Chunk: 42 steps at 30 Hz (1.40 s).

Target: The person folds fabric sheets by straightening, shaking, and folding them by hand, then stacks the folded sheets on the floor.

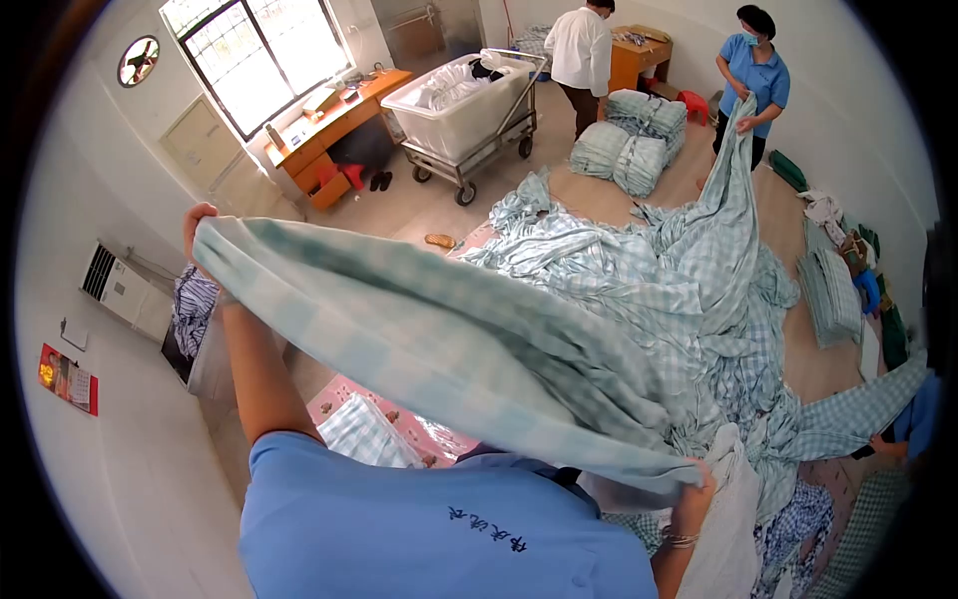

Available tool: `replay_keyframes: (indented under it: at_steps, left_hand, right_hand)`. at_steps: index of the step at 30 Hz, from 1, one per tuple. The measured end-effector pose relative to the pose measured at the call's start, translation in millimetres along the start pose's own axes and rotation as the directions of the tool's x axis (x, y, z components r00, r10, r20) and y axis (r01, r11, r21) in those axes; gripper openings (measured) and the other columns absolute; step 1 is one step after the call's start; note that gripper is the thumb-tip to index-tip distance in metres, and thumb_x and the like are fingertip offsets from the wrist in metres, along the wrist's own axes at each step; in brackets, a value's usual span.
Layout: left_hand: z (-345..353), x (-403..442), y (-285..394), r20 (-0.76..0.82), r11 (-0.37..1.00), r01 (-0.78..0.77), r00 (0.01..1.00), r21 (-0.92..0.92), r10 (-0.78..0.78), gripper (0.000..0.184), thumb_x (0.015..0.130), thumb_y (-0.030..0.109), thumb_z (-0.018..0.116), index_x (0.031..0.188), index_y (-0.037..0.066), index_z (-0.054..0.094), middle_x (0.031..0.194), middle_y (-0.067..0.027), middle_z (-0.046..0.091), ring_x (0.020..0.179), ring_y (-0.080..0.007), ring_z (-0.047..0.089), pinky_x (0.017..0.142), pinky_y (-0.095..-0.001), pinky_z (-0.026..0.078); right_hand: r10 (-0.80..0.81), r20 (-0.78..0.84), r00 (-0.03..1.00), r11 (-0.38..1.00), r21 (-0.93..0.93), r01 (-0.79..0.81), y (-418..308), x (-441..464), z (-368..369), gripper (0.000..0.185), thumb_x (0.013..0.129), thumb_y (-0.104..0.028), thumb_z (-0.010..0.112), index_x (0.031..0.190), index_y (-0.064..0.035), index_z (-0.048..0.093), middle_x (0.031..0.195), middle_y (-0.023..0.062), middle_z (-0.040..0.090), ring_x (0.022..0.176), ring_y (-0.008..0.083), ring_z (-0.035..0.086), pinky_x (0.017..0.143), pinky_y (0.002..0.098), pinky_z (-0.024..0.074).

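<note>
A pale green and white checked sheet [429, 339] is stretched across in front of me. My left hand [198, 228], raised at the far left, grips one edge with its fingers closed. Low on the right, my right hand [701, 484] is closed on another edge, partly covered by the fabric. Between the two hands the sheet sags in loose folds, its far side running down toward a large heap of checked sheets [609, 260] on the floor. A folded checked cloth [369, 431] lies below it on a pink patterned mat [439, 439].
A wheeled white cart [459, 110] holds white cloth, near a wooden desk [339, 125]. Tied bundles [629, 145] lie at the back. A co-worker [753, 80] holds up checked cloth, another person [582, 55] stands beyond, and another's hand [880, 446] holds cloth at right.
</note>
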<state>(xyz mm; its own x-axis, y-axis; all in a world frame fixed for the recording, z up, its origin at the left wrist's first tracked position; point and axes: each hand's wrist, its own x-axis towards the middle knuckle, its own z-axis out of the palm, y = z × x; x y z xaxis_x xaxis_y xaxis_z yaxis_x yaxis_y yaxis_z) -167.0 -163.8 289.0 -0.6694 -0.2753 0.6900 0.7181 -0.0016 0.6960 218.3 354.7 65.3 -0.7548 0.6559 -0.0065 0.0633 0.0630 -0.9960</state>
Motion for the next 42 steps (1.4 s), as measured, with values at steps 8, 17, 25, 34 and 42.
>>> replay_keyframes:
  at_steps: [8, 17, 25, 34, 42]
  left_hand:
    - [87, -171, -105, 0.654, 0.614, -0.353, 0.659, 0.706, -0.372, 0.030, 0.065, 0.000, 0.047, 0.093, 0.007, 0.055, 0.086, -0.0165, 0.058, 0.081, -0.0318, 0.056, 0.071, -0.0380, 0.044]
    - [229, -379, -46, 0.996, 0.990, -0.131, -0.073, 0.041, -0.051, 0.023, 0.059, 0.011, 0.057, 0.082, 0.011, 0.054, 0.068, -0.0099, 0.057, 0.064, -0.0309, 0.056, 0.058, -0.0395, 0.044]
    - [214, -392, -76, 0.999, 0.979, -0.196, 0.017, -0.047, 0.051, 0.025, 0.058, 0.010, 0.058, 0.081, 0.007, 0.049, 0.078, -0.0094, 0.055, 0.080, -0.0280, 0.054, 0.068, -0.0374, 0.042]
    - [191, -359, -130, 0.942, 0.922, -0.246, 0.235, 0.298, -0.241, 0.024, 0.055, 0.003, 0.059, 0.079, 0.009, 0.057, 0.081, -0.0066, 0.056, 0.084, -0.0267, 0.051, 0.076, -0.0372, 0.036]
    - [210, -339, -102, 0.942, 0.953, -0.175, 0.273, 0.249, -0.196, 0.025, 0.061, 0.003, 0.053, 0.085, 0.009, 0.056, 0.082, -0.0091, 0.057, 0.078, -0.0287, 0.054, 0.070, -0.0389, 0.040]
  right_hand:
    - [-0.180, -0.636, 0.750, 0.961, -0.276, -0.003, -6, 72, -202, 0.029, 0.083, -0.016, 0.046, 0.102, 0.0039, 0.049, 0.095, 0.0127, 0.054, 0.083, 0.0226, 0.052, 0.075, 0.0304, 0.0413]
    - [-0.159, 0.666, 0.729, 0.577, -0.536, 0.616, -29, 25, 79, 0.063, 0.063, -0.017, 0.067, 0.118, -0.0027, 0.040, 0.112, 0.0162, 0.049, 0.102, 0.0285, 0.048, 0.088, 0.0367, 0.0347]
    - [0.075, 0.324, 0.943, 0.928, -0.368, 0.053, 20, -7, 100, 0.015, 0.074, -0.009, 0.055, 0.088, -0.0032, 0.056, 0.065, 0.0147, 0.056, 0.058, 0.0256, 0.057, 0.052, 0.0292, 0.0415]
    - [-0.184, 0.065, 0.981, 0.966, -0.171, 0.193, -73, -15, 25, 0.014, 0.071, -0.002, 0.054, 0.084, -0.0001, 0.057, 0.071, 0.0069, 0.057, 0.063, 0.0094, 0.053, 0.057, 0.0225, 0.0412]
    - [-0.507, -0.278, 0.816, 0.439, -0.898, -0.033, -101, 0, -60, 0.035, 0.071, -0.013, 0.059, 0.104, -0.0043, 0.050, 0.101, 0.0141, 0.049, 0.091, 0.0236, 0.047, 0.079, 0.0333, 0.0364]
